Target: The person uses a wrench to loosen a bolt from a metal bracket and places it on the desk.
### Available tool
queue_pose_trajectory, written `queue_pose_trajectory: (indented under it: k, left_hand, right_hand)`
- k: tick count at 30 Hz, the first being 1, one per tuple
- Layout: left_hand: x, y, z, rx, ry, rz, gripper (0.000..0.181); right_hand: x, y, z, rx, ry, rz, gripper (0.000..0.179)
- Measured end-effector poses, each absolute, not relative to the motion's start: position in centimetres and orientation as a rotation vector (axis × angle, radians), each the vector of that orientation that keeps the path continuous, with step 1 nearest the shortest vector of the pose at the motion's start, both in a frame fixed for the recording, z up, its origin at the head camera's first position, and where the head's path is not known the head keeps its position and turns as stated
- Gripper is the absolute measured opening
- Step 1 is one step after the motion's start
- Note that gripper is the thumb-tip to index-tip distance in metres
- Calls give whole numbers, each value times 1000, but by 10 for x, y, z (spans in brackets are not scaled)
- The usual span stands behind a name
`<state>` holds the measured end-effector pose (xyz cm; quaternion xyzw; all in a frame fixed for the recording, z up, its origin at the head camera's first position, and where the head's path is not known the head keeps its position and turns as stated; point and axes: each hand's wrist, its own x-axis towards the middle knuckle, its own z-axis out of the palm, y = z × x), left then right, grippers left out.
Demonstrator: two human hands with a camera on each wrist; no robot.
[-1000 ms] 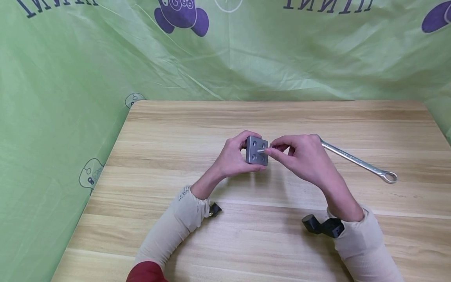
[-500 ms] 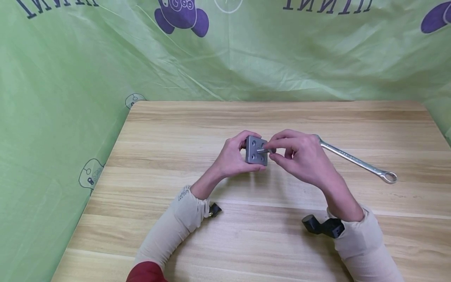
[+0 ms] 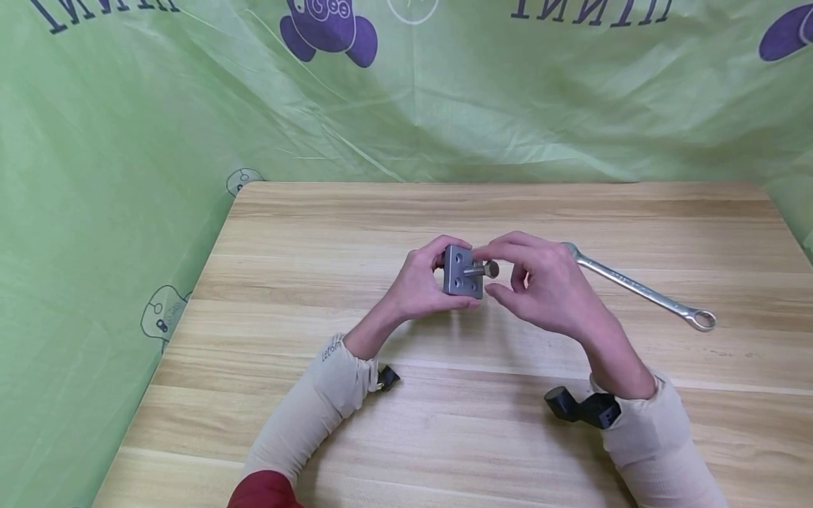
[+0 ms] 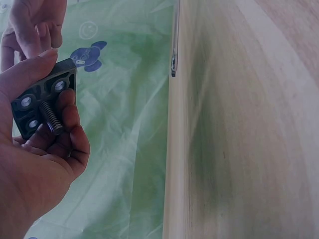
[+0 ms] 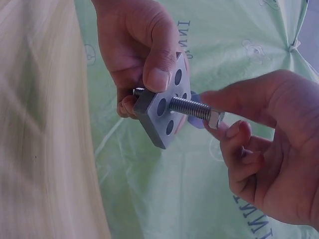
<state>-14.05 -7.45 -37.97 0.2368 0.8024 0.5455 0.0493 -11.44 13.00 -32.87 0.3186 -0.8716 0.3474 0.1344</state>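
My left hand (image 3: 416,282) grips a grey square plate (image 3: 452,271) by its edges, above the table. A hex-head bolt (image 3: 478,271) runs through the plate's middle, with several smaller holes around it. In the right wrist view much of the threaded shank (image 5: 189,107) stands out between plate and hex head (image 5: 215,119). The threaded end (image 4: 51,119) pokes out of the ribbed back face in the left wrist view, between the left fingers. My right hand (image 3: 549,282) is beside the bolt head, index finger right at it, thumb apart, other fingers loosely bent.
A long combination wrench (image 3: 641,287) lies on the wooden table (image 3: 356,219) behind and right of the right hand, partly hidden by it. Green printed sheeting (image 3: 476,106) hangs behind the table and along its left side. Both wrists carry small black cameras (image 3: 600,410).
The right thumb and index finger have parted from their pinch on the bolt, so its head now shows. The left hand and plate stay in place.
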Motion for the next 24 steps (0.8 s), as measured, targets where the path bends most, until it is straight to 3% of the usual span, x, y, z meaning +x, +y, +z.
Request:
queue_pose_trajectory:
  k: [4,11,24]
  left_hand:
    - [-140,-75,-379,723,2449,1660,70]
    - [-140,-74,-379,720,2440,1665,70]
    - [-140,-75,-379,719,2453,1647,70]
  right_hand:
    - [-114,129,-325,774,-2647,1051,41]
    - [-113,128,-322,563,-2787,1035,24]
    - [-113,130,-326,728,-2670,1027,15]
